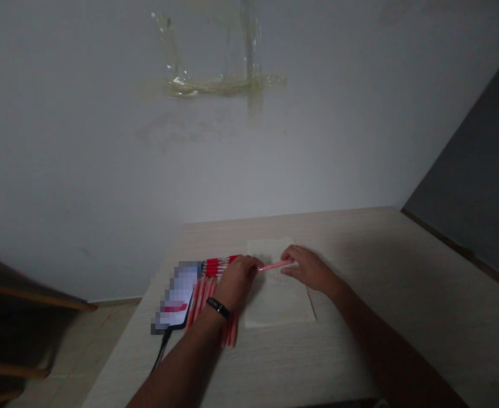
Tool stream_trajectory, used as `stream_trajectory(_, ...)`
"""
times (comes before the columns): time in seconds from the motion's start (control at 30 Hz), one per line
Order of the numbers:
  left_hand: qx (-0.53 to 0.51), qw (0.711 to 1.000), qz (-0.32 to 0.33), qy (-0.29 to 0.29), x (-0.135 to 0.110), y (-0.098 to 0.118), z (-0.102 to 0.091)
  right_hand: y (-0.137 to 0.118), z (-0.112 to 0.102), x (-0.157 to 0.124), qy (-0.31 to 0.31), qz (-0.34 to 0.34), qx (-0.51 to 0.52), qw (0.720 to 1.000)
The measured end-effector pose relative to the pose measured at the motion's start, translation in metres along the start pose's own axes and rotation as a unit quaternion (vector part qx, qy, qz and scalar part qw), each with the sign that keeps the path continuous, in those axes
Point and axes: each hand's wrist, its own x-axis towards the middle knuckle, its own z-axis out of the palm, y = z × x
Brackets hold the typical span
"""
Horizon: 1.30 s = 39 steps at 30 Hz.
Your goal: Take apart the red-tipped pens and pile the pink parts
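A slim pink pen (275, 265) is held level between my two hands, above a sheet of paper (270, 309). My left hand (240, 279), with a black band on its wrist, pinches the pen's left end. At the other end, the fingers of my right hand (308, 267) close on it. Under and beside my left wrist, several more pink pens (194, 300) lie side by side on the table. Behind my left hand there are red pieces (211, 267) with pale, shiny lengths; the hand covers part of them. Faint marks show on the paper.
A phone-like device (177, 297), its screen blurred out, lies at the left edge of the pale wooden table (283, 362), with a black cable (161, 351) running from it. A wall (317, 141) with old tape (211, 88) rises behind. Wooden bars (32, 294) stand at far left.
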Motion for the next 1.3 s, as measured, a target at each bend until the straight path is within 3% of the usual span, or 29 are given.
stream_trajectory(0.57, 0.003, 1.000, 0.018, 0.006, -0.0005, -0.0024, 0.0021, 0.0001, -0.0021, -0.0006, -0.005, -0.009, -0.034, 0.999)
stream_trajectory(1.07, -0.005, 0.999, 0.025, 0.019, 0.0003, -0.0047, 0.0059, 0.0009, -0.0034, -0.0001, 0.014, 0.006, -0.003, 1.000)
stream_trajectory(1.3, -0.029, 0.999, 0.017, 0.012, 0.0007, -0.0013, 0.0043, 0.0016, -0.0042, 0.0001, -0.006, 0.000, -0.053, 0.999)
